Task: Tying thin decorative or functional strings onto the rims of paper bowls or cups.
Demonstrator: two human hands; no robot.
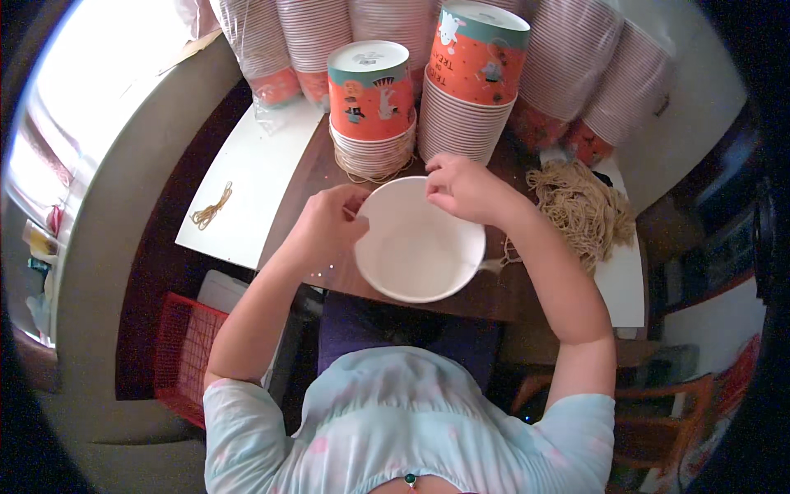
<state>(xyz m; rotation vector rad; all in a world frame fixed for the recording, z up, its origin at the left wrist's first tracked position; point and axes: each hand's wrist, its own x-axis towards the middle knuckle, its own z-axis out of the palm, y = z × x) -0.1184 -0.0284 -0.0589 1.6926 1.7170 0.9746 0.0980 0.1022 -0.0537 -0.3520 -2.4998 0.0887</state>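
Head view: white-lined bucket near orange-topped stack with inverted lettering.

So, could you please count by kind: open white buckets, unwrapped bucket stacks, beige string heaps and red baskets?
Open white bucket: 1
Unwrapped bucket stacks: 2
Beige string heap: 1
Red basket: 1
Total: 5

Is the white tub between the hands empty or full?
Empty: the white tub has its open mouth facing the camera, showing only bare white walls and bottom inside.
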